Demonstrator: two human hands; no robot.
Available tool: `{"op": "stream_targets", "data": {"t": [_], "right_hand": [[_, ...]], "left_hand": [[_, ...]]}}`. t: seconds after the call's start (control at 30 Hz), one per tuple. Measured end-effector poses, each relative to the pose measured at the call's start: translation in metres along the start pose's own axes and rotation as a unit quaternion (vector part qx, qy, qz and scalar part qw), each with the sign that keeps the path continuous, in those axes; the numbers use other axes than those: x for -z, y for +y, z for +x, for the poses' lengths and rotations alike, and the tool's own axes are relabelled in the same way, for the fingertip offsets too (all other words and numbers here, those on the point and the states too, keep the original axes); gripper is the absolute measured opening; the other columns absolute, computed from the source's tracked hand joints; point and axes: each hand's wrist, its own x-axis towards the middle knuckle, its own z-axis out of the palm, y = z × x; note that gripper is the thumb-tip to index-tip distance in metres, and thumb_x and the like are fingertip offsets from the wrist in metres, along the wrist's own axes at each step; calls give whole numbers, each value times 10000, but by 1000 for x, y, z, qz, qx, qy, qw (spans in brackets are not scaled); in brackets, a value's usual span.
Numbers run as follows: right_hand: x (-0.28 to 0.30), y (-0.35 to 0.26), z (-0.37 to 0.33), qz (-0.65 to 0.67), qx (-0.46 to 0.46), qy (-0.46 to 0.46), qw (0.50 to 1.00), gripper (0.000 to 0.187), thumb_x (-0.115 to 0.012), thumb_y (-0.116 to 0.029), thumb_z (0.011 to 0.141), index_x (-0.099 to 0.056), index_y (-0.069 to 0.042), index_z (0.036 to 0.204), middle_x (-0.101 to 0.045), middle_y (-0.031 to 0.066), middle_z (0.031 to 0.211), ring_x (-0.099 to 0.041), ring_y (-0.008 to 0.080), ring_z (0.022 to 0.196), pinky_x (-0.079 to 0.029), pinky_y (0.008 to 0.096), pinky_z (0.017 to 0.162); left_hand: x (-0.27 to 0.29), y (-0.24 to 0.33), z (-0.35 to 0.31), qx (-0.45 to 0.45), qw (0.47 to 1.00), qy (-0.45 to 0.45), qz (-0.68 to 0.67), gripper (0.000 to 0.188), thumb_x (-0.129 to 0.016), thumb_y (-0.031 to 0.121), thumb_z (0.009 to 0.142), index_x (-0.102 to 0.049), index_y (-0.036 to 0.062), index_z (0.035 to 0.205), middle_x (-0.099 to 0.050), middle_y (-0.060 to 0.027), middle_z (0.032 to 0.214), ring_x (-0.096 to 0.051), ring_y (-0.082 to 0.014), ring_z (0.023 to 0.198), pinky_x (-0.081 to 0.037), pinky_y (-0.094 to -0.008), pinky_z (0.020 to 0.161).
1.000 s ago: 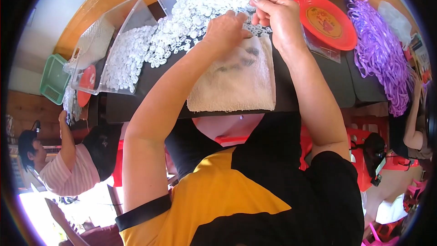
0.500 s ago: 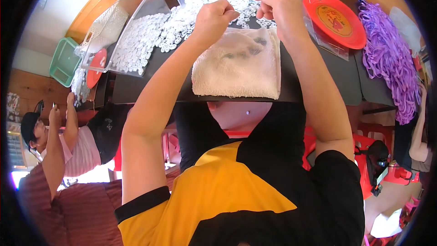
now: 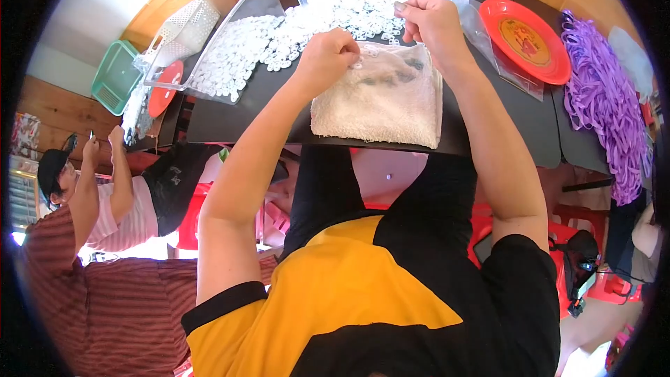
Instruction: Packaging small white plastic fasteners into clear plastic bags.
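**Bent fingers by the white pieces (image 3: 296, 38)!**

From left: pieces lie in a clear box (image 3: 257, 5) and across the dark worktop (image 3: 237, 124). Here's the left hand (image 3: 326, 57), fingers curled at the towel (image 3: 377, 119); the right (image 3: 434, 24), fingers bent, hangs beyond it. Whether either grips anything, we can't tell. Then a red plate (image 3: 549, 64), purple ribbons (image 3: 604, 98).

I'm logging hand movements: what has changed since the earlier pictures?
The left hand has moved left, away from the right hand, to the towel's far left corner. Whether it took anything is unclear. The right hand stays near the far right corner; towel and purple ribbons stay put.
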Motion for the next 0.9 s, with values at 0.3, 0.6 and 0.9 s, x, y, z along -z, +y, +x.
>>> {"op": "stream_targets", "data": {"t": [0.3, 0.6, 0.9], "right_hand": [[-4, 6, 1, -73, 19, -4, 997, 156, -675, -150, 836, -651, -11, 769, -509, -23, 539, -462, 53, 459, -343, 210, 446], [-4, 12, 6, -136, 44, -8, 990, 218, -687, -187, 818, -634, -10, 703, -537, 22, 501, -493, 85, 447, -404, 259, 454], [-10, 2, -6, -74, 62, -118, 988, 133, -658, -120, 816, -675, 0, 871, -592, 9, 643, -524, 73, 571, -421, 231, 536]], "left_hand": [[-5, 2, 6, -68, 996, 58, 31, 120, -682, 70, 760, -684, 24, 871, -617, -70, 787, -578, -160, 684, -463, -274, 639], [-16, -3, 14, -33, 997, 57, -44, 120, -677, 142, 814, -651, 26, 828, -614, -46, 757, -542, -142, 624, -435, -283, 556], [1, 17, 6, 192, 798, -16, -571, 148, -638, 141, 899, -616, 8, 840, -615, -55, 737, -529, -118, 597, -385, -238, 482]]}}
